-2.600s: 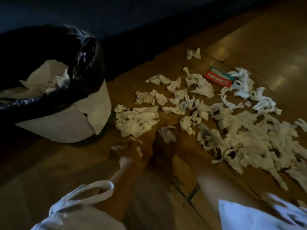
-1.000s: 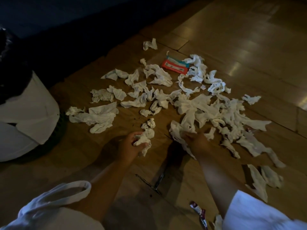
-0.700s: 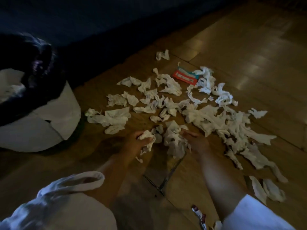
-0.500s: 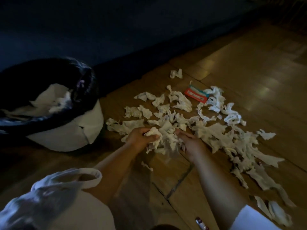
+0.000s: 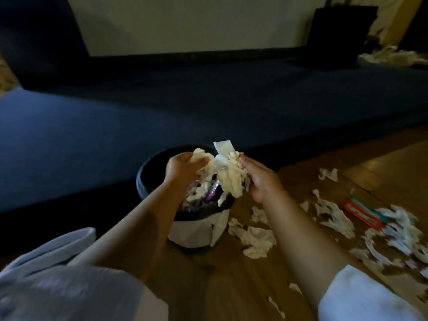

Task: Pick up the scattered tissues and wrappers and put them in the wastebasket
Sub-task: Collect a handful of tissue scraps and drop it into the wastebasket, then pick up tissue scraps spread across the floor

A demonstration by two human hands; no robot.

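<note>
Tissues (image 5: 228,174) fill both my hands. My left hand (image 5: 183,169) is curled round one soft lump. My right hand (image 5: 259,179) pinches the bigger part, which hangs down. Together they make one bunch, and I hold it in the air right over the wastebasket (image 5: 192,230). The wastebasket stands on the floor (image 5: 231,286) just in front of me. It has a black bag (image 5: 148,172) in it and some trash inside.

I think I am at the dropping step. The bunch is up over the hole but not let go yet. Next I need to open my fingers on both hands at once, so the whole bunch falls in. One long bit hangs near the right edge of the wastebasket. I should move a little to the left first, or it may slip down the outside. Tissues are light and can stick to fingers, so a small shake may help.

The job is far from done. Many loose tissues (image 5: 254,237) lie on the floor to the right of the wastebasket, some just beside it, some farther off. A red wrapper (image 5: 361,210) lies among them, well apart from it. After the drop, I need to reach over there for a new handful.
</note>
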